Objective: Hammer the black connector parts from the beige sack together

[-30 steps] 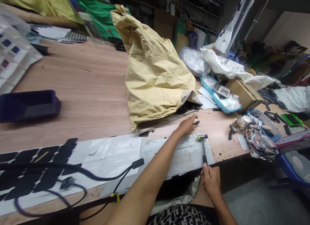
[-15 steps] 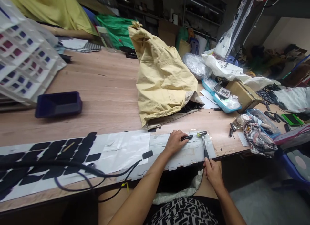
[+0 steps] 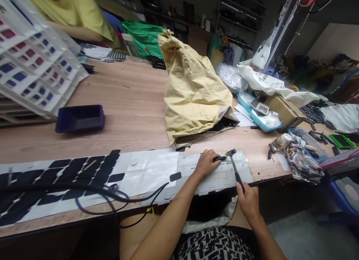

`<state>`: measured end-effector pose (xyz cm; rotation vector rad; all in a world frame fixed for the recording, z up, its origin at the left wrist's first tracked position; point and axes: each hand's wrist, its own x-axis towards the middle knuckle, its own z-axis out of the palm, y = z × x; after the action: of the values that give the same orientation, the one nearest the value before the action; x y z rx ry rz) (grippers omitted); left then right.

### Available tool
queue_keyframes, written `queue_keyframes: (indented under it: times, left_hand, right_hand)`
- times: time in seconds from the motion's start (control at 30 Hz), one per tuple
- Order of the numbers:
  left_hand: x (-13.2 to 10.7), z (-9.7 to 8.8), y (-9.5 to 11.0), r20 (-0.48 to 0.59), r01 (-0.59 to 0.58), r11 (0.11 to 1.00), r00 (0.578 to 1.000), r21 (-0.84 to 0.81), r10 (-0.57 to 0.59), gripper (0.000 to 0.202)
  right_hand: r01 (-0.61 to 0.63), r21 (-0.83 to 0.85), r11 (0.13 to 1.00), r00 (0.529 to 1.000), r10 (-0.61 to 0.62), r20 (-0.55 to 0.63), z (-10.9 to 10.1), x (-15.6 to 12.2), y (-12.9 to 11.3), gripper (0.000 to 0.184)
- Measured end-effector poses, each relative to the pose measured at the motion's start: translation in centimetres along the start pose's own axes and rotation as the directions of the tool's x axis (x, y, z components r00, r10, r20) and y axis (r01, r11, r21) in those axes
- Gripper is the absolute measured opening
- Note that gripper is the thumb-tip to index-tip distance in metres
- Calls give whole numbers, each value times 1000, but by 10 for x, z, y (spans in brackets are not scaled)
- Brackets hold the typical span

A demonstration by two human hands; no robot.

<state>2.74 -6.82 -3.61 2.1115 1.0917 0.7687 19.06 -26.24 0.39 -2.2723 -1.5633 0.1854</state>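
My left hand point(image 3: 206, 163) lies over a clear-covered work surface at the table's front edge, fingers closed on a small dark, slim piece point(image 3: 220, 159) that sticks out to the right. What kind of piece it is, I cannot make out. My right hand point(image 3: 248, 201) grips the black handle of a small hammer point(image 3: 233, 166). The hammer's head, with a yellowish-green collar, is beside the far end of the dark piece; whether they touch I cannot tell. Left of my hands, a white sheet point(image 3: 151, 164) carries rows of black rounded pads point(image 3: 74, 174).
A yellow sack point(image 3: 198, 99) stands beyond my hands, its mouth showing dark contents. Further left are a dark blue tray point(image 3: 80, 118), a white crate point(image 3: 36, 62) and a person in a yellow shirt. Black cables point(image 3: 112, 192) cross the sheet. A cloth bundle point(image 3: 303, 161) lies right.
The hammer's head has shifted left, closer to the end of the dark piece, and its handle leans more. My left hand keeps its hold. The whole view has shifted slightly.
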Motion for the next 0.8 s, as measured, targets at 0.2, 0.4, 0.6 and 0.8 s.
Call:
queue_keyframes:
  times: [0.2, 0.4, 0.6, 0.8]
  left_hand:
    - [0, -1, 0, -10, -10, 1000, 1000, -17, 9, 15]
    - [0, 0, 0, -11, -7, 1000, 1000, -28, 7, 18]
    - [1, 0, -1, -3, 3, 1000, 1000, -26, -3, 19]
    - [-5, -10, 7, 60, -6, 998, 998, -65, 10, 18]
  right_hand:
    - [82, -3, 997, 996, -82, -23, 4, -6, -7, 54]
    - [-11, -31, 999, 1000, 11, 15, 12, -5, 0, 54]
    - [-193, -31, 981, 980, 194, 35, -3, 8, 18, 54]
    - [-273, 28, 962, 955, 267, 132, -5, 12, 22, 59]
